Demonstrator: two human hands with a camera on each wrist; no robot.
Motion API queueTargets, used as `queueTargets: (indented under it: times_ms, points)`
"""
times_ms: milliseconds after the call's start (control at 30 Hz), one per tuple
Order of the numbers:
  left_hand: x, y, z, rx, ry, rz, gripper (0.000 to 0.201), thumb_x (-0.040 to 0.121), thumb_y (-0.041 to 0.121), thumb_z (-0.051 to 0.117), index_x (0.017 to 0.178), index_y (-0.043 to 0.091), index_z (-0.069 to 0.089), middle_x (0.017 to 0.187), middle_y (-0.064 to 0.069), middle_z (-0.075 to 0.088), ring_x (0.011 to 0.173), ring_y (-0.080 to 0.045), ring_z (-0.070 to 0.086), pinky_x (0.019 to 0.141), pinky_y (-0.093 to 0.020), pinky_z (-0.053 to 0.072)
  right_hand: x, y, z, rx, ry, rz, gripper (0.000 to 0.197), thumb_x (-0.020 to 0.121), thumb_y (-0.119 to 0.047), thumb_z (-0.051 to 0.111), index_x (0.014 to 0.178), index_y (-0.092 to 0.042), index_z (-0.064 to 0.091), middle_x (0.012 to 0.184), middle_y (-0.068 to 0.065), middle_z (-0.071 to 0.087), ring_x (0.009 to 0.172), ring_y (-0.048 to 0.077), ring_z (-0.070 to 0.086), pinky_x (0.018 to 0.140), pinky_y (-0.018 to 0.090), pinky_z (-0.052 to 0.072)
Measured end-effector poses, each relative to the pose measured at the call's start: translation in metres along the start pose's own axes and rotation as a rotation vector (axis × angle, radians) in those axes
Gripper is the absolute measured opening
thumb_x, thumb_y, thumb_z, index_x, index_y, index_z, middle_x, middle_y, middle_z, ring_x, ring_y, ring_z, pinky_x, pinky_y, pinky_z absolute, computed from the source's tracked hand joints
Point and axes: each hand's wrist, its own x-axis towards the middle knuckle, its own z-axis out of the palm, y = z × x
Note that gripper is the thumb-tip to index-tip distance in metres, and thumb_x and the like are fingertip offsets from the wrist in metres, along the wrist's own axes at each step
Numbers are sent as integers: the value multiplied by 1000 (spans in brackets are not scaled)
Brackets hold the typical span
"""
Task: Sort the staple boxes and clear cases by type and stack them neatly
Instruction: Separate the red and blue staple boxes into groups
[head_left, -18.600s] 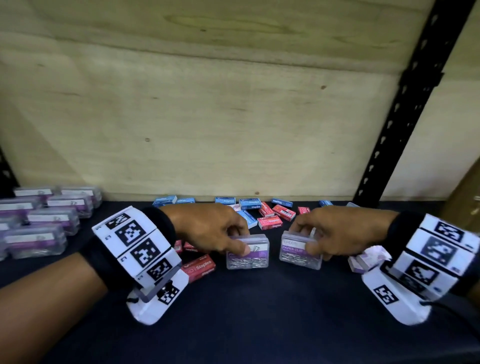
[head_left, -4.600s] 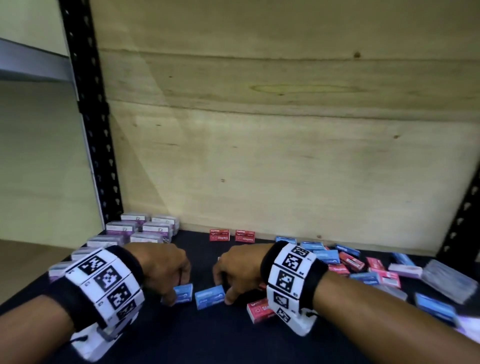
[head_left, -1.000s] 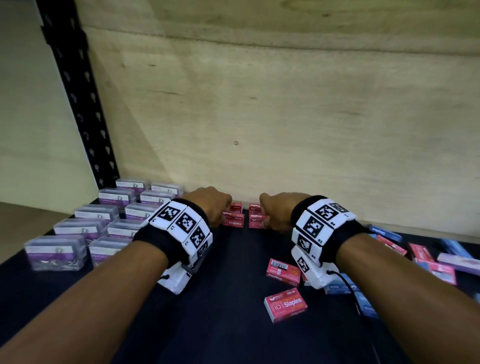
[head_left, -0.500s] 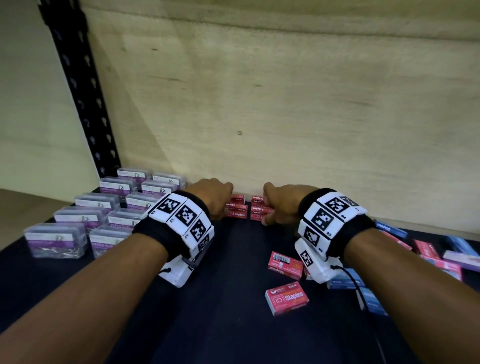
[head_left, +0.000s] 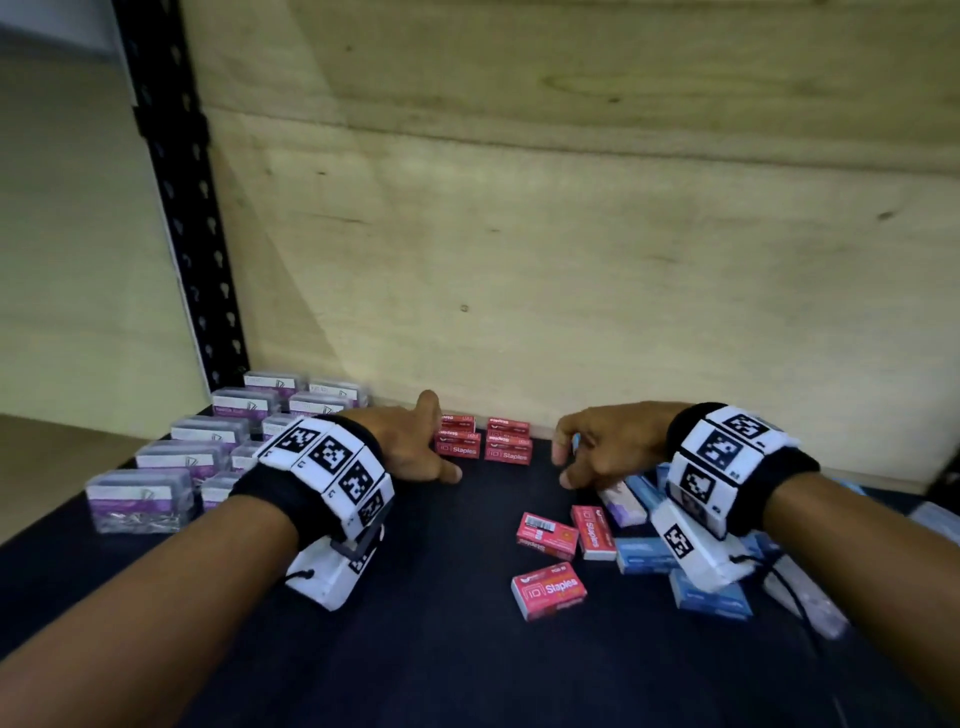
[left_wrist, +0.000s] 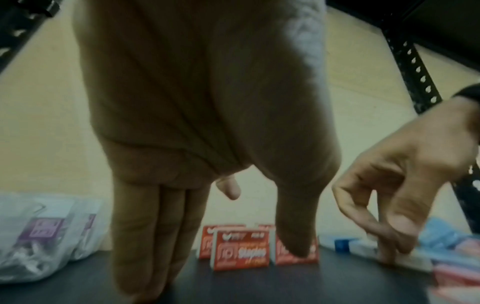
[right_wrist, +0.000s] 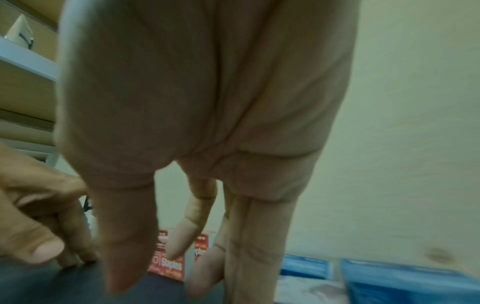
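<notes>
Two short stacks of red staple boxes (head_left: 483, 446) stand side by side against the back wall. My left hand (head_left: 415, 454) is just left of them with straight fingers and holds nothing; in the left wrist view its fingertips (left_wrist: 145, 283) reach down to the dark shelf. My right hand (head_left: 592, 452) hangs to the right of the stacks with loosely curled fingers, empty, one fingertip (left_wrist: 387, 257) touching a pale box (head_left: 621, 503). Three loose red boxes (head_left: 549, 590) lie in front of the right hand. Blue staple boxes (head_left: 641, 555) lie under my right wrist. Clear cases (head_left: 140, 499) with purple labels sit in rows at the left.
A plywood wall (head_left: 571, 260) closes the back of the shelf. A black perforated upright (head_left: 192, 234) stands at the back left. More blue boxes (right_wrist: 405, 281) and pale ones spread to the right. Bare dark shelf (head_left: 441, 649) lies between my forearms.
Both hands have let go of the red stacks and drawn back from them. The left one has opened beside the stacks; the right one has shifted right over the loose boxes.
</notes>
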Motion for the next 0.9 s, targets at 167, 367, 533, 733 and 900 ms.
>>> queueTargets:
  times_ms: [167, 367, 533, 733, 900]
  points:
    - [-17, 22, -5, -4, 179, 209, 53, 84, 49, 68, 116, 32, 30, 110, 1, 56, 95, -21, 58, 89, -40, 49, -28, 6, 5, -71, -71, -46, 46, 80, -43, 79, 120, -28, 62, 108, -11, 66, 92, 5, 59, 85, 23, 42]
    - [-20, 67, 15, 1, -94, 457, 49, 81, 40, 76, 124, 24, 58, 114, 4, 62, 71, -1, 53, 71, -20, 43, -38, -1, 13, -232, -91, -25, 65, 72, -48, 82, 129, -27, 59, 116, -10, 61, 101, 13, 58, 91, 30, 48]
    - [-7, 70, 28, -23, -91, 500, 44, 76, 33, 82, 114, 24, 62, 104, 7, 68, 73, -1, 57, 64, -16, 44, -40, -1, 17, -257, -64, -15, 62, 72, -46, 83, 123, -28, 53, 104, -9, 56, 93, 16, 54, 80, 30, 46]
    - [-2, 45, 18, -26, -74, 452, 32, 86, 33, 74, 116, 24, 66, 106, 7, 70, 66, 6, 56, 55, -5, 39, -37, -3, 14, -178, 19, -57, 54, 75, -33, 83, 117, -25, 50, 91, -10, 56, 87, 16, 55, 74, 29, 45]
    - [-6, 16, 7, 32, -53, 406, 27, 94, 39, 60, 118, 29, 69, 110, 13, 69, 92, -2, 59, 76, -13, 41, -26, -10, 14, -75, -9, -88, 42, 83, -20, 77, 113, -28, 48, 96, 0, 69, 78, 19, 69, 76, 33, 57]
